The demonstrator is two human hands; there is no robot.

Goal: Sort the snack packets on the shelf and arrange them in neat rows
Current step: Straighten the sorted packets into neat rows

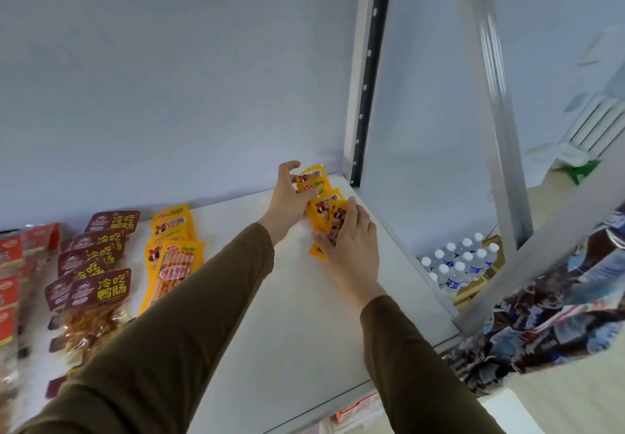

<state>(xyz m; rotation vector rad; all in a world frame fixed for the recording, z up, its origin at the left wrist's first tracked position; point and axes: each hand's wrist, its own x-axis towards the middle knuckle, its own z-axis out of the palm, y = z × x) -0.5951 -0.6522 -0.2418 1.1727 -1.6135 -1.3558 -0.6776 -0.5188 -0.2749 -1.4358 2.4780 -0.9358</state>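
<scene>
**Several yellow packets under both hands, back right corner of shelf**

Several yellow packets [319, 208] lie fanned and overlapping on the white shelf [297, 298], near its back right corner, just beside the slotted upright post [363, 95]. Left hand [291, 197]: fingers curled around the far packets of the fan, thumb raised clear. Right hand [345, 236]: fingers curled over the near packets, thumb at their lower edge. Both sleeves brown.

Well apart to the left: a row of yellow sausage packets [174, 251], overlapping front to back. Next left, a row of maroon-header packets [98, 261]. Red packets [10, 264] at the left edge, blurred.

Beyond the shelf's right end, lower down: capped water bottles [460, 261], packed together.
</scene>
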